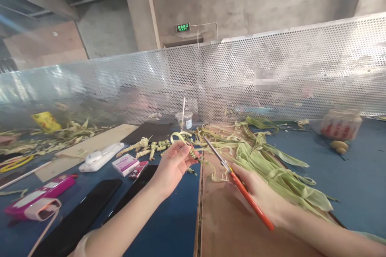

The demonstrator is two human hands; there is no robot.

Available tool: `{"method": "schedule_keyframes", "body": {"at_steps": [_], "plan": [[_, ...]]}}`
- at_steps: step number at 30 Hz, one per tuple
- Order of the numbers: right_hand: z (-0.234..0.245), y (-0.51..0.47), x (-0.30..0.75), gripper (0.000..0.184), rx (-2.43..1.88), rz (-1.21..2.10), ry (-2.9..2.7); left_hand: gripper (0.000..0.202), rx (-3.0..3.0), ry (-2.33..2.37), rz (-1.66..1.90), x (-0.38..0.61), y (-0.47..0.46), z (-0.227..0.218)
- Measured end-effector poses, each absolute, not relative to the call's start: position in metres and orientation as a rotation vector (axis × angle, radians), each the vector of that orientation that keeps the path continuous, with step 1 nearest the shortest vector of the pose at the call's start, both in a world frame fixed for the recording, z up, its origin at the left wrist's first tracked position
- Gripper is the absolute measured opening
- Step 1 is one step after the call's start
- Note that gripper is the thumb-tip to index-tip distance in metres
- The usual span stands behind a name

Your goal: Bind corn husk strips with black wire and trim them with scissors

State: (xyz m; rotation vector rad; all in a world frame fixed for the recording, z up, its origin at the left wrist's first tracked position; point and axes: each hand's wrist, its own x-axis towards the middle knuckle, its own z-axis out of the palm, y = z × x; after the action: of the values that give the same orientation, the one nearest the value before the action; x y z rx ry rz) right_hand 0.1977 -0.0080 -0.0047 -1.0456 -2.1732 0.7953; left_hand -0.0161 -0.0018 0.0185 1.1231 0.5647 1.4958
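Note:
My left hand (pixel 176 162) is closed in a pinch on a small knotted corn-husk piece (pixel 193 152), green with a bit of red at its end. A pale husk strip (pixel 176 136) curls up beyond the fingers. In my right hand (pixel 256 188) are slim, pointed scissors (pixel 224 163) with silver blades and a long orange handle. Their tip points up and left, just right of the knotted piece and apart from it. Whether the blades are parted I cannot tell. Green and yellowing corn husks (pixel 256 156) lie beyond my right hand. Several finished-looking knotted husk pieces (pixel 155 146) lie behind my left hand.
A perforated metal screen (pixel 169 76) runs behind the table. On the left are a white device (pixel 101 156), a small box (pixel 126 164), a black phone (pixel 87 209) and a magenta case (pixel 45 194). A plastic cup (pixel 184 120) stands at the back, a jar (pixel 340 124) at right.

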Motion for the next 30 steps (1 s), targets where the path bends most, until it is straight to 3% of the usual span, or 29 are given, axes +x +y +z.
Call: {"method": "schedule_keyframes", "body": {"at_steps": [10,30], "plan": [[-0.0049,-0.0125,0.1965,0.010,-1.044,0.757,-2.170,0.017,1.066,0.540,1.628,-0.0225,0.0004,0.0235],[-0.0046,-0.0144,0.1949,0.006,-1.043,0.667,-2.252,0.015,1.256,0.736,1.538,-0.0173,-0.0043,0.0154]]}}
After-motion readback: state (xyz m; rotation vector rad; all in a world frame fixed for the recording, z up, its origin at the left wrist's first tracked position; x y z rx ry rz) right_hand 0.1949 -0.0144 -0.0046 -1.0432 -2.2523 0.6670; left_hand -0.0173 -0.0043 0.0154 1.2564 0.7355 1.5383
